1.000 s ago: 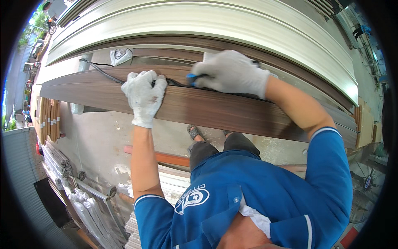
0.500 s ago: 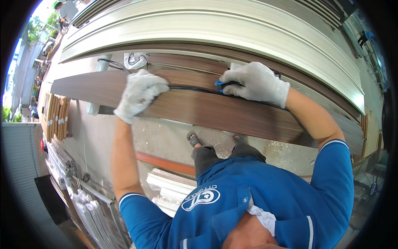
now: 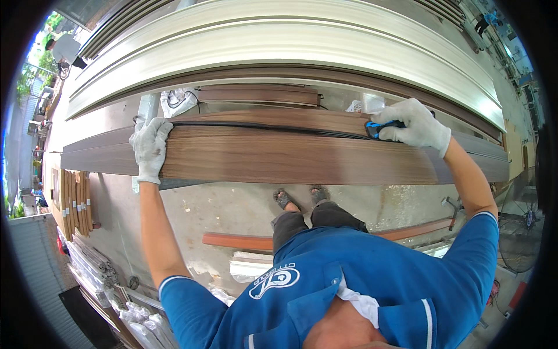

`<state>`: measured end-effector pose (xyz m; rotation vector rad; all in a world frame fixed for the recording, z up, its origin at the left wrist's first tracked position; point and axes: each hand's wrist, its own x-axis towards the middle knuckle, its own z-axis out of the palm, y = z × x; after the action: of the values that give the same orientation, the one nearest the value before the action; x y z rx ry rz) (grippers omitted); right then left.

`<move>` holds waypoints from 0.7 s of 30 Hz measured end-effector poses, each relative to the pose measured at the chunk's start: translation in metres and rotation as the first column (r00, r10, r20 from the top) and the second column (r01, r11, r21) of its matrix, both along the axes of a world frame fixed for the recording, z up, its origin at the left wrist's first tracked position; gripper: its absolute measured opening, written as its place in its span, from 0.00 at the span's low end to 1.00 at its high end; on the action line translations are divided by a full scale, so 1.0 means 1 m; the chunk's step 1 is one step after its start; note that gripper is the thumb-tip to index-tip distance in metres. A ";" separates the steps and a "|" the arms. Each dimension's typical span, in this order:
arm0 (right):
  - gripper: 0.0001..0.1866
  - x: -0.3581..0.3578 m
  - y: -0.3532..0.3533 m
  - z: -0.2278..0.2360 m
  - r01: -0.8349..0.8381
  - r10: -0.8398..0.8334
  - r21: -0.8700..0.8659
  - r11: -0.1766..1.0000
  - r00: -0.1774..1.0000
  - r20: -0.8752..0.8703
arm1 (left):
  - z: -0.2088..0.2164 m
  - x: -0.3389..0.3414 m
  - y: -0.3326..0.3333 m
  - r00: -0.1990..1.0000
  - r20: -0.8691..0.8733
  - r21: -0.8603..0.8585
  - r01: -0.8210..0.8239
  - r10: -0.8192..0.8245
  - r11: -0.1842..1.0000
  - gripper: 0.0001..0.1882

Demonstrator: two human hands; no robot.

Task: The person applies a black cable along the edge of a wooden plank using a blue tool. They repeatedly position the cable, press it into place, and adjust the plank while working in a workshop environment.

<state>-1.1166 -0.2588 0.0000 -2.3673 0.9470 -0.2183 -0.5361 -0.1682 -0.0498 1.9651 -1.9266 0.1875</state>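
White panels (image 3: 279, 38) run from left to right across the far side. Nearer, and parallel to them, lies a long brown board (image 3: 290, 160) with a wood-grain face. Below it on the near side is the person's blue shirt (image 3: 378, 256), with a white logo (image 3: 278, 282) and lettering printed on the chest. At the near left, clear plastic wraps a bundle of long pieces (image 3: 139, 326); farther up that side, tan slats (image 3: 72, 198) stand together with pale bands across them.

Just beyond the board, left of centre, sits a white bag (image 3: 179, 103); a dark loop shows at it, but whether inside or on top I cannot tell. The left grip (image 3: 150, 145), gloved, rests on the board's left part with fingers curled at one end of a black strip (image 3: 256, 125); pinching or only pressing, I cannot tell. The right grip (image 3: 415, 125), also gloved, is closed around a small blue-and-black tool (image 3: 379, 128) set at the strip, toward the board's right. Between the two, the strip lies lengthwise on the board.
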 end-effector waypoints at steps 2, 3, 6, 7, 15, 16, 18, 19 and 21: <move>0.15 0.007 0.003 0.000 0.021 -0.021 0.056 0.998 1.000 -0.001 | -0.010 -0.007 -0.001 0.998 -0.048 -0.014 -0.037 0.036 0.999 0.14; 0.15 0.011 0.002 0.002 0.040 -0.040 0.089 0.995 0.999 -0.004 | -0.013 -0.009 0.000 0.997 -0.063 -0.013 -0.040 0.039 0.999 0.14; 0.15 0.029 0.003 -0.002 -0.013 0.015 -0.044 0.999 0.999 0.030 | -0.009 -0.011 -0.005 0.988 -0.154 -0.002 0.015 -0.015 1.000 0.13; 0.15 0.036 0.002 -0.004 -0.029 0.035 -0.088 0.996 0.998 0.057 | -0.006 -0.010 -0.006 0.976 -0.215 -0.007 0.043 -0.044 0.999 0.12; 0.15 0.101 -0.010 -0.019 -0.169 0.188 -0.173 0.970 0.977 0.096 | 0.002 -0.013 -0.003 0.921 -0.388 0.013 0.054 -0.045 0.998 0.10; 0.15 0.113 -0.011 -0.019 -0.175 0.193 -0.158 0.972 0.975 0.105 | 0.002 -0.012 -0.003 0.908 -0.415 0.005 0.062 -0.054 0.998 0.10; 0.15 0.135 -0.013 -0.021 -0.205 0.228 -0.186 0.961 0.967 0.116 | 0.001 -0.011 -0.002 0.888 -0.459 0.007 0.050 -0.041 0.999 0.09; 0.14 0.146 -0.015 -0.020 -0.218 0.244 -0.192 0.957 0.962 0.122 | 0.002 -0.009 -0.003 0.888 -0.456 -0.007 0.058 -0.054 0.998 0.09; 0.15 0.163 -0.017 -0.018 -0.246 0.258 -0.167 0.955 0.964 0.056 | 0.001 -0.007 -0.003 0.894 -0.445 -0.007 0.066 -0.062 0.998 0.08</move>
<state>-0.9532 -0.2756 -0.0181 -2.5772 0.6012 -0.2922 -0.5431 -0.1716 -0.0487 1.7533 -1.6829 -0.2700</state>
